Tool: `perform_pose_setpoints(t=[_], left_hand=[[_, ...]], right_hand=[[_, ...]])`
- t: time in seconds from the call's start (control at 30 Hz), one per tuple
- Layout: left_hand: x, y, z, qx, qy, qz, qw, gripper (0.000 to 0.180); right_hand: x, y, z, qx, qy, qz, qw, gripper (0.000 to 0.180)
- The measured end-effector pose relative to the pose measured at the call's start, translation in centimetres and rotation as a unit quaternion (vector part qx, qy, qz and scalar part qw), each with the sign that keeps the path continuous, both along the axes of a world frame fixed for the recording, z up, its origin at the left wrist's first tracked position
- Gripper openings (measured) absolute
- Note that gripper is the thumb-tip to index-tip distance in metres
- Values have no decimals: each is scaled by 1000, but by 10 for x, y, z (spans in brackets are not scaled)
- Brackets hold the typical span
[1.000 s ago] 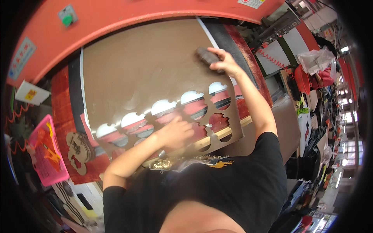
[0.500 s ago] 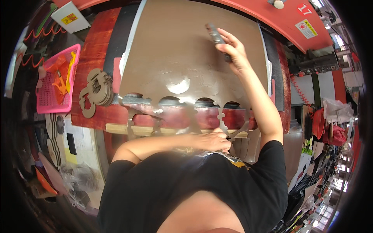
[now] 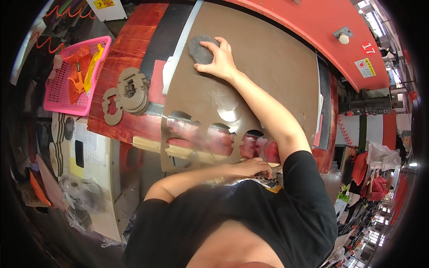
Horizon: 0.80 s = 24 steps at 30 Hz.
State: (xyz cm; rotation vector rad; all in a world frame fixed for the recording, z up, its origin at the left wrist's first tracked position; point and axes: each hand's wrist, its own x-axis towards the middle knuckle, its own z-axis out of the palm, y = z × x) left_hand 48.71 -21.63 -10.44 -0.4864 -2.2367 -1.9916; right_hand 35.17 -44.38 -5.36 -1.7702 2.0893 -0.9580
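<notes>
Gripping one dark rounded block (image 3: 199, 50) by its near edge, the right hand (image 3: 219, 59) is over the far left part of one brown sheet (image 3: 277, 58); count, one block, one hand on it. Thumb and fingers are spread apart and bent around the block's side; from where I stand, whether its underside touches the sheet or is just above it, I cannot tell. One left hand (image 3: 251, 169) lies low, close to the person's body and just beside the sheet's near edge, fingers loosely curled; whether they pinch anything, I cannot tell. Openings (image 3: 221, 139) in the sheet: at least four, in a row along the near side, with red surface showing through; the right forearm may cover others. One wooden strip (image 3: 152, 145) runs along the near side of the red board (image 3: 120, 49). On that board, left of the sheet: one stack (image 3: 135, 96) of grey-brown cut pieces, layers too close to count, and one ring-shaped piece (image 3: 114, 119) touching it. Further left, one pink basket (image 3: 67, 109) holding orange and yellow items. Below it, one black phone (image 3: 79, 153) on a pale surface. Behind the sheet, one red machine beam (image 3: 308, 31), bearing one pale knob (image 3: 343, 38).
</notes>
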Motion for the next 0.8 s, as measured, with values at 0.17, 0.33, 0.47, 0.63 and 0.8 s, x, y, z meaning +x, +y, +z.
perform_pose_setpoints(t=[0.17,0.33,0.47,0.63,0.8], left_hand=[[3,-11,-12,15,-51,25,998,30],[2,-22,2,-148,-17,59,987,29],[-14,-29,9,-275,10,94,957,28],[-39,-12,11,-382,26,107,917,27],[-49,9,15,-438,27,95,894,26]], right_hand=[[-11,3,-22,-35,-203,49,977,106],[-6,5,-41,-96,-47,67,992,93],[5,-5,-42,-144,-88,24,985,80],[7,0,-28,-124,-129,24,984,79],[3,9,-20,-102,-156,58,981,78]])
